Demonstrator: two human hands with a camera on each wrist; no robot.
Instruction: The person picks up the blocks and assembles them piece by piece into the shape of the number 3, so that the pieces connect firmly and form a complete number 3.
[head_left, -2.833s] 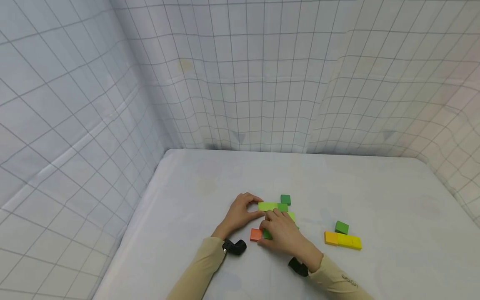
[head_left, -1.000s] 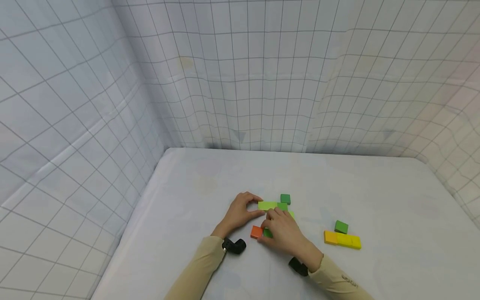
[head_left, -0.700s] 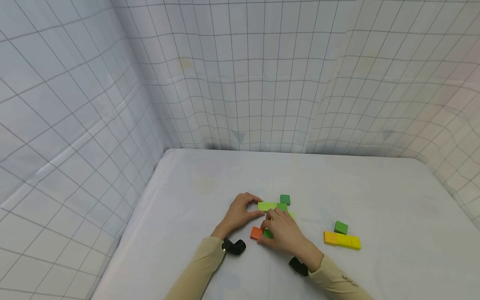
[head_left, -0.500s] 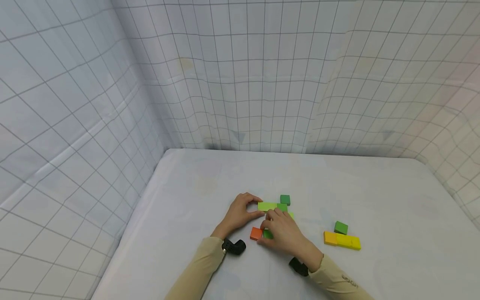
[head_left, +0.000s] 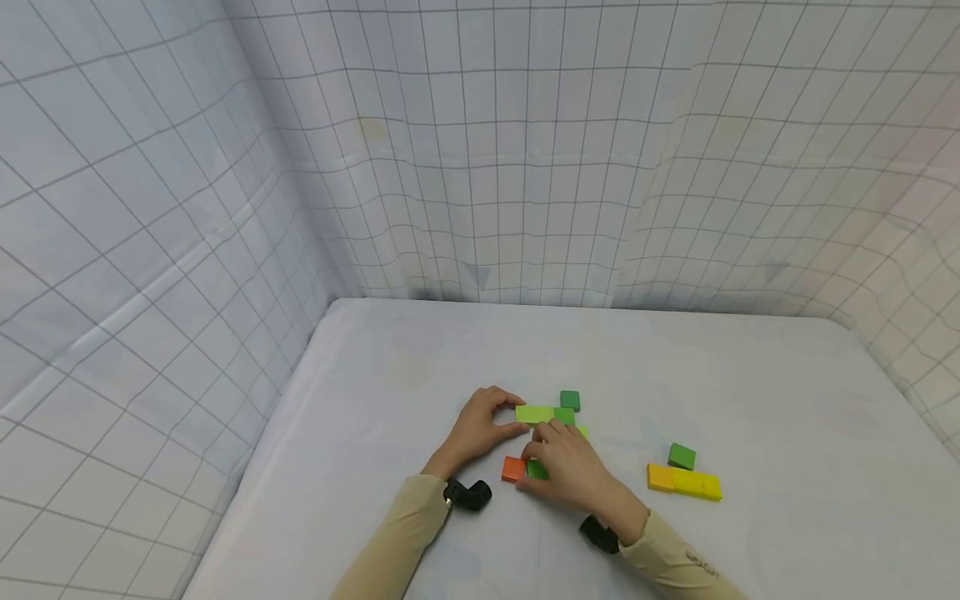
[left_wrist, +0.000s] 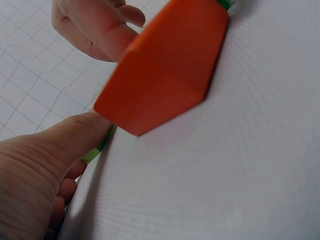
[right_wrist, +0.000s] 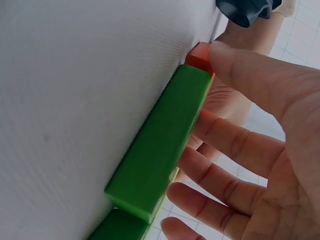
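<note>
My left hand [head_left: 480, 425] holds the left end of a light green block [head_left: 534, 414] between thumb and fingers in the head view. A green block [head_left: 564, 415] adjoins its right end. In front, my right hand [head_left: 566, 462] pinches a small orange block [head_left: 513, 469] at the left end of a long dark green block [right_wrist: 160, 140]. The right wrist view shows thumb and index finger at the orange block [right_wrist: 200, 56], the other fingers loosely bent beside the dark green one. My right hand covers much of the blocks under it, including most of a light green one [head_left: 583, 431].
A small dark green block [head_left: 570, 401] stands just behind the row. To the right lie an orange-yellow block [head_left: 661, 477], a yellow block [head_left: 697, 483] and a green block [head_left: 682, 456]. White gridded cloth [head_left: 480, 167] hangs around the white table [head_left: 375, 350].
The orange block has turned slightly under my right fingers and now sits nearly square against the dark green block. My left hand has stayed in place.
</note>
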